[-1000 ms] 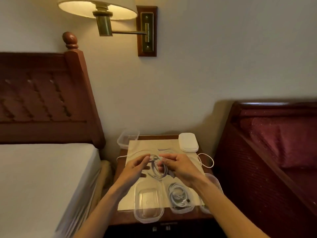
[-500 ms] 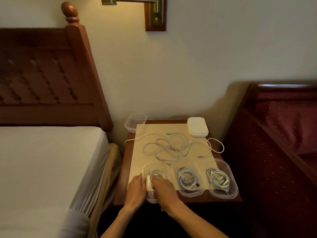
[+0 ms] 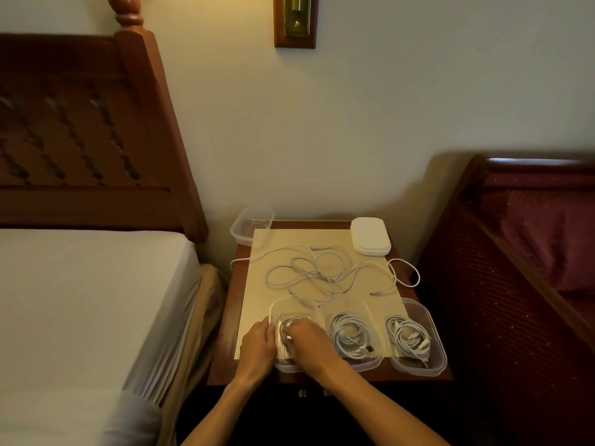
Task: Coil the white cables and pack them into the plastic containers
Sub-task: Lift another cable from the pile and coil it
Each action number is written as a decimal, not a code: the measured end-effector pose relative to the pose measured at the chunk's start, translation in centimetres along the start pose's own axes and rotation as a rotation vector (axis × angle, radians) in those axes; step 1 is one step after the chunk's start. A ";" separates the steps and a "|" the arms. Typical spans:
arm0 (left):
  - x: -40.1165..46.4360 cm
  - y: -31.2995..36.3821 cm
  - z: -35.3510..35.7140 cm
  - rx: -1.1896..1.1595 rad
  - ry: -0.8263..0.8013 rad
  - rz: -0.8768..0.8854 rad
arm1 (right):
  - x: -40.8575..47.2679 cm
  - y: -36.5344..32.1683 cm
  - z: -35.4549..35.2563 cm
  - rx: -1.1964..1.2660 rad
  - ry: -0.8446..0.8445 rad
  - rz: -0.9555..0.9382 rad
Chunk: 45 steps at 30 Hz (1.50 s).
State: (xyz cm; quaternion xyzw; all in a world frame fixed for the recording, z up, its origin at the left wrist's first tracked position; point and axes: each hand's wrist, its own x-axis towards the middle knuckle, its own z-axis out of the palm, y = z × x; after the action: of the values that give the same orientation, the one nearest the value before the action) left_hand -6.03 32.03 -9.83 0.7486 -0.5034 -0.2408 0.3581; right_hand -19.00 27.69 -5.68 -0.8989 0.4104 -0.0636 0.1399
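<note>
Both hands' fingers press coiled cable point(image 3: 285, 326) into left container point(image 3: 291, 305), at nightstand point(image 3: 225, 320) front edge.

A dark wooden nightstand point(image 3: 322, 224) carries everything. A cream mat point(image 3: 254, 304) covers most of its top. Three clear plastic containers point(image 3: 433, 329) sit in a row along the near edge. An empty container point(image 3: 251, 225) overhangs the far left corner, and a white lidded box point(image 3: 370, 235) sits far right. Loose white cables point(image 3: 317, 275) sprawl across the mat's middle.
</note>
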 end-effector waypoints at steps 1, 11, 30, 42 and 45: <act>0.0 0.0 0.0 -0.004 0.004 -0.002 | 0.0 0.4 -0.3 0.010 0.056 -0.026; 1.3 -3.7 -1.0 0.314 -0.059 0.059 | 4.3 7.7 -6.2 0.206 0.257 0.313; 1.1 -4.4 -0.2 0.655 -0.102 0.123 | 10.1 12.3 -4.2 0.162 0.113 0.494; 1.6 -4.3 -1.1 0.371 -0.114 0.059 | 11.4 7.0 -16.1 0.869 0.305 0.124; 2.4 0.2 -4.2 -0.054 0.076 0.006 | 11.0 5.8 -20.4 0.854 0.326 0.050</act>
State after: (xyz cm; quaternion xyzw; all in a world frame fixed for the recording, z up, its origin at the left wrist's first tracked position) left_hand -2.17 31.00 -7.03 0.7458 -0.4851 -0.2246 0.3975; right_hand -20.59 11.70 11.96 -0.7289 0.3854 -0.3643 0.4330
